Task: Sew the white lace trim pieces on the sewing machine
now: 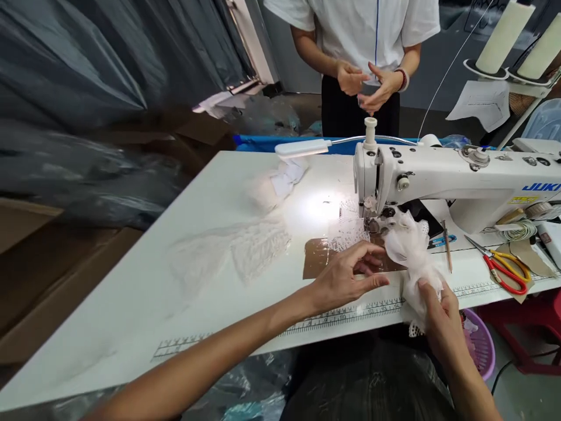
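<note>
My left hand (346,275) lies on the sewing table (153,292), fingers stretched toward the needle area and resting on a strip of white lace (348,234). My right hand (440,316) is closed on a bunch of white tulle fabric (412,248) at the table's front edge. The tulle rises toward the presser foot of the white sewing machine (460,178). More lace trim (258,248) trails to the left over the tabletop.
Red-and-yellow scissors (504,269) and a pencil (447,254) lie right of the needle. Another person in a white shirt (363,29) stands behind the table, hands together. Thread cones (504,35) stand at the back right. A purple basket (480,342) sits below the table.
</note>
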Motion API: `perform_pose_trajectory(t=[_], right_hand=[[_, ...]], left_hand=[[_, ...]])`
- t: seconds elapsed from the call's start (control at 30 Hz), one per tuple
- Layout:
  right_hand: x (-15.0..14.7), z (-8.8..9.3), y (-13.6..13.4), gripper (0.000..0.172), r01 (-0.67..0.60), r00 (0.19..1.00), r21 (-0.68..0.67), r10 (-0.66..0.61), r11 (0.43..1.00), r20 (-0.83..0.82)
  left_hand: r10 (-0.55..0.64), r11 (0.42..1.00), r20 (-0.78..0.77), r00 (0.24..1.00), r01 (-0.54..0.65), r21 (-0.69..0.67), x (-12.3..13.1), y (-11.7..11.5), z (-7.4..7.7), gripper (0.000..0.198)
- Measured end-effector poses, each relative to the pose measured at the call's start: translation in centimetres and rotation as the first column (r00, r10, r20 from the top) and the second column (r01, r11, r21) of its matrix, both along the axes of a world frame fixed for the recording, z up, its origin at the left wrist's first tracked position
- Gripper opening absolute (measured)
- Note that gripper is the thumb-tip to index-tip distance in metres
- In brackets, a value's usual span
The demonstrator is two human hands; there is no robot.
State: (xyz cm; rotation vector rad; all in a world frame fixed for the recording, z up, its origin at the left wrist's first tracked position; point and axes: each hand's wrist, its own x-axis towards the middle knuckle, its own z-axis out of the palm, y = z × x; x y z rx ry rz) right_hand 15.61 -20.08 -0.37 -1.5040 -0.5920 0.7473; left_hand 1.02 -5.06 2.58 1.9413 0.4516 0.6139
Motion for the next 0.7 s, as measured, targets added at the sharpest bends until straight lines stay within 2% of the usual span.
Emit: perform_pose_trajectory(t=[0.07, 0.1, 0.13, 0.2, 0.3, 0.37, 0.43, 0.5, 0.6, 0.7], right_hand=[[-1.6, 0.9, -0.1, 0.068, -0.085, 0.949, -0.002, 0.080, 0.996, -0.304], [-2.2, 1.2, -0.1, 0.073, -0.092, 0.918, -0.004, 0.083, 0.996, -0.387], [-2.8, 1.6, -0.1, 0.078, -0.085, 0.904, -0.002, 0.076, 0.996, -0.420], [-3.5, 2.0, -0.1, 0.080, -0.087, 0.920, -0.002, 0.079, 0.996, -0.384], [-3.5, 1.9, 0.0, 0.068, -0.185, 0.935, 0.030, 0.185, 0.982, -0.303], [-3.0, 1.6, 0.3, 0.063, -0.274, 0.880, 0.116, 0.297, 0.955, -0.371], [-2.5, 1.5, 1.0, 0.062, -0.344, 0.785, 0.212, 0.404, 0.915, -0.469], [-2.2, 1.6, 2.0, 0.057, -0.393, 0.713, 0.253, 0.467, 0.884, -0.524], [-2.2, 2.2, 3.7, 0.047, -0.370, 0.684, 0.240, 0.438, 0.898, -0.583], [-2.6, 2.7, 4.9, 0.045, -0.221, 0.698, 0.238, 0.324, 0.946, -0.639]], left_hand=[[-0.001, 0.991, 0.004, 1.000, 0.002, -0.135, 0.0, -0.5, 0.0, 0.057], [0.009, 0.984, 0.018, 1.000, -0.005, -0.180, -0.1, -0.6, -0.1, 0.056], [0.025, 0.978, 0.034, 0.999, -0.017, -0.207, -0.1, -0.6, -0.2, 0.053], [0.067, 0.974, 0.058, 0.996, -0.053, -0.221, -0.2, -0.3, -0.2, 0.042], [0.077, 0.971, 0.110, 0.991, -0.050, -0.234, -0.3, 0.3, -0.1, 0.037], [0.032, 0.962, 0.167, 0.985, 0.015, -0.273, -0.4, 0.8, 0.1, 0.037], [-0.021, 0.940, 0.208, 0.978, 0.090, -0.330, -0.4, 1.2, 0.2, 0.038], [-0.055, 0.908, 0.213, 0.975, 0.138, -0.397, -0.6, 1.4, 0.3, 0.039], [-0.031, 0.869, 0.198, 0.980, 0.125, -0.479, -0.9, 1.6, 0.3, 0.041], [0.066, 0.849, 0.185, 0.981, 0.042, -0.526, -1.2, 1.8, 0.3, 0.050]])
